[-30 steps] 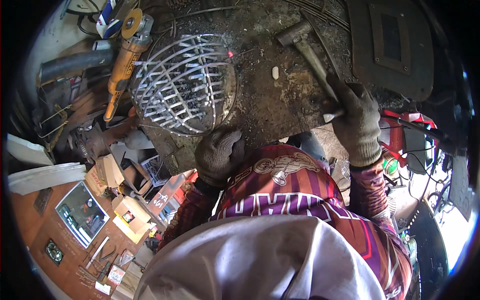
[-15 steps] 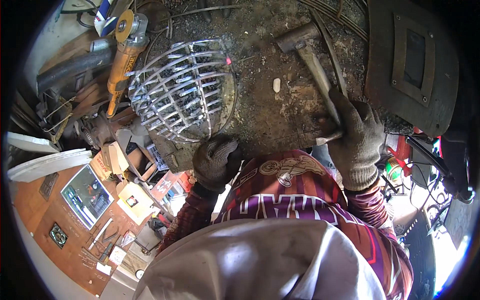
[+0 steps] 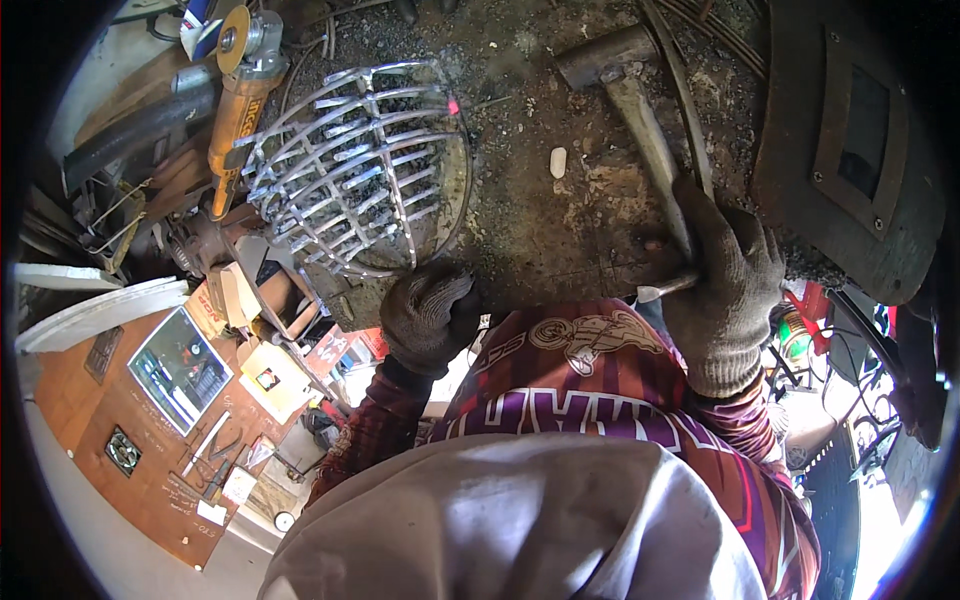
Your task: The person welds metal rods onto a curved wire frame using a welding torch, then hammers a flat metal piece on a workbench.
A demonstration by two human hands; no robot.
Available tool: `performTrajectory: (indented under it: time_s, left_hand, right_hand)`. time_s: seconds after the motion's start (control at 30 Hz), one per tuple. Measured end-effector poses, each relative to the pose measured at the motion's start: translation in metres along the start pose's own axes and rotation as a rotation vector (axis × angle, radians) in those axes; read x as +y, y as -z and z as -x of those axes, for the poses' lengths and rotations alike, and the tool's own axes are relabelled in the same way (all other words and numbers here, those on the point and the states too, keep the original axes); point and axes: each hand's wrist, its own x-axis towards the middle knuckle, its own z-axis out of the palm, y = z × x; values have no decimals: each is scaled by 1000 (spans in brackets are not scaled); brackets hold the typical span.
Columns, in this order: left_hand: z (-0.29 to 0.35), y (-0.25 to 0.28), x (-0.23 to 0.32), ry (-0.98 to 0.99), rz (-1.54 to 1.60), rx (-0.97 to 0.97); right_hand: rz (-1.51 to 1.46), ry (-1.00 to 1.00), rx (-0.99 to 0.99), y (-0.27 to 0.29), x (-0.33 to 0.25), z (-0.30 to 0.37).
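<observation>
A dome-shaped cage of welded metal rods (image 3: 385,165) lies at the left of the worktop, with a small pink-red spot on its right side. My gloved left hand (image 3: 425,315) is curled at the near edge of the worktop, right by the cage's lower rim; what its fingers hold is hidden. On the right, my gloved right hand (image 3: 725,285) closes round the handle end of a hammer (image 3: 645,130), whose head rests on the worktop. A short pale-tipped piece (image 3: 660,288) sticks out beside this hand; I cannot make out what it is.
A yellow angle grinder (image 3: 238,120) lies left of the cage. At the far right is a dark welding mask (image 3: 800,150). A curved metal bar (image 3: 685,100) runs beside the hammer, and a small white oval piece (image 3: 558,163) sits mid-worktop. Lower left hangs a brown tool board (image 3: 160,470).
The view has shifted slightly, so the worktop's things appear spread a little outward. My right hand looks slightly lower and further right in the picture; both hands keep their shape.
</observation>
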Motion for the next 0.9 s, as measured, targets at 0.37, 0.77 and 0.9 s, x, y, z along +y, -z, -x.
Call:
performTrajectory:
  time_s: [0.37, 0.77, 0.9]
  left_hand:
    - [-12, 8, 8, -9, 50, -5]
    - [-8, 7, 0, -39, 204, 7]
    - [-25, 40, 24, -161, 377, 2]
  right_hand:
    - [58, 21, -21, 4, -1, 1]
    - [-324, 115, 112, 11, -47, 38]
    - [-601, -138, -6, -1, -91, 38]
